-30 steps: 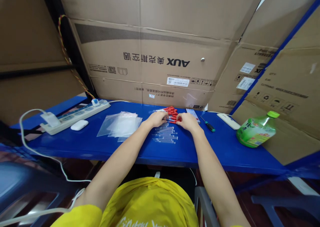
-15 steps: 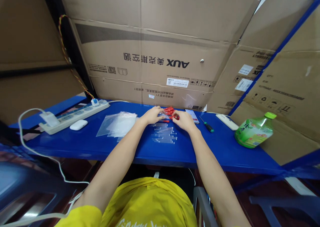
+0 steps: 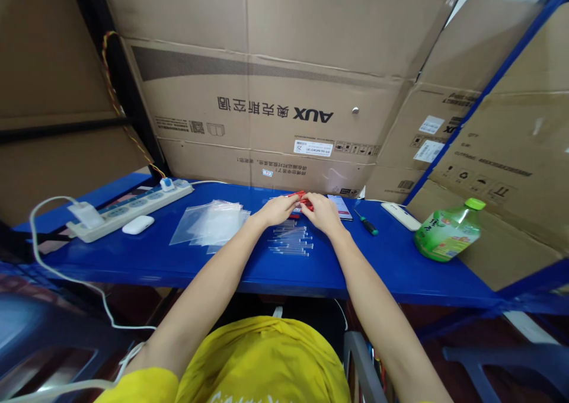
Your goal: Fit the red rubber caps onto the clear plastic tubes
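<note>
Red-capped pieces (image 3: 301, 197) near the blue shelf's (image 3: 400, 266) back edge sit bunched between both hands, left (image 3: 278, 208) and right (image 3: 320, 211), grip unclear, while clear tubes (image 3: 291, 240) just in front lie unhandled.

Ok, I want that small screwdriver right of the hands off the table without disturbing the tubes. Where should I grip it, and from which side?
Take the screwdriver by its green handle, the thicker end, lying nearer the table's front edge. Come from above on the right: the thin shaft points back-left toward the right hand and the phone, while the table right of the handle is bare.
</note>
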Tool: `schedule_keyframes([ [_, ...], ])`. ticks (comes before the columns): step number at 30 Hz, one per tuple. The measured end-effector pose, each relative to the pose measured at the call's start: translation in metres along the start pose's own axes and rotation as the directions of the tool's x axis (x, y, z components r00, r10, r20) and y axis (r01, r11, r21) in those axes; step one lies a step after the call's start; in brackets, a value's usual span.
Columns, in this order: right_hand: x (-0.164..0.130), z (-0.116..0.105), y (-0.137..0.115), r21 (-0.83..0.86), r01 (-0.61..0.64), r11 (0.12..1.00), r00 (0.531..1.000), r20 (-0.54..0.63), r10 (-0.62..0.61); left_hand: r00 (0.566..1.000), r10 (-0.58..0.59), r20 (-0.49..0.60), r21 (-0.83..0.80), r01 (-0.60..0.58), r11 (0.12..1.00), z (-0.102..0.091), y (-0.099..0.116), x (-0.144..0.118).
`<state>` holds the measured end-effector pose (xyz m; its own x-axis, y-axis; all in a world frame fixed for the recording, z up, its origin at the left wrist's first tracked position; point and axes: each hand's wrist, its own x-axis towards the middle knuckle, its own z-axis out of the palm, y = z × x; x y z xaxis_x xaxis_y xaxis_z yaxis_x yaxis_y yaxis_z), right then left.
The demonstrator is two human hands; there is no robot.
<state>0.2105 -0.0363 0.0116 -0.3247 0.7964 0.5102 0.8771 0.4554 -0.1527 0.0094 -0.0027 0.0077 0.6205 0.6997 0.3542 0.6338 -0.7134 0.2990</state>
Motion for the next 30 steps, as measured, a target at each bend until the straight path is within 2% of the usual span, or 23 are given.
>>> schedule_keyframes([
  [3,0.0,0.0,-0.006,-0.071,0.006,0.997,1.0,0.005,-0.006,1.0,-0.013,0.014,0.062,0.012,0.998,-0.001,0.001,0.0],
  [10,0.001,0.004,-0.017,-0.135,-0.048,0.99,0.998,0.037,0.053,0.991,-0.128,0.046,0.159,0.119,0.98,-0.006,0.008,0.001],
  [19,0.001,0.006,-0.023,-0.151,-0.105,0.983,0.99,0.078,0.118,0.997,-0.059,0.042,0.151,0.052,0.987,-0.005,0.004,0.002],
  [25,0.002,0.008,-0.025,-0.149,-0.123,0.981,0.987,0.083,0.136,1.0,-0.001,0.018,0.001,0.001,1.0,0.002,-0.009,0.006],
  [30,0.004,0.014,-0.021,-0.096,-0.09,0.991,0.994,0.058,0.096,0.998,0.066,0.0,-0.136,-0.065,0.989,0.005,-0.018,0.009],
])
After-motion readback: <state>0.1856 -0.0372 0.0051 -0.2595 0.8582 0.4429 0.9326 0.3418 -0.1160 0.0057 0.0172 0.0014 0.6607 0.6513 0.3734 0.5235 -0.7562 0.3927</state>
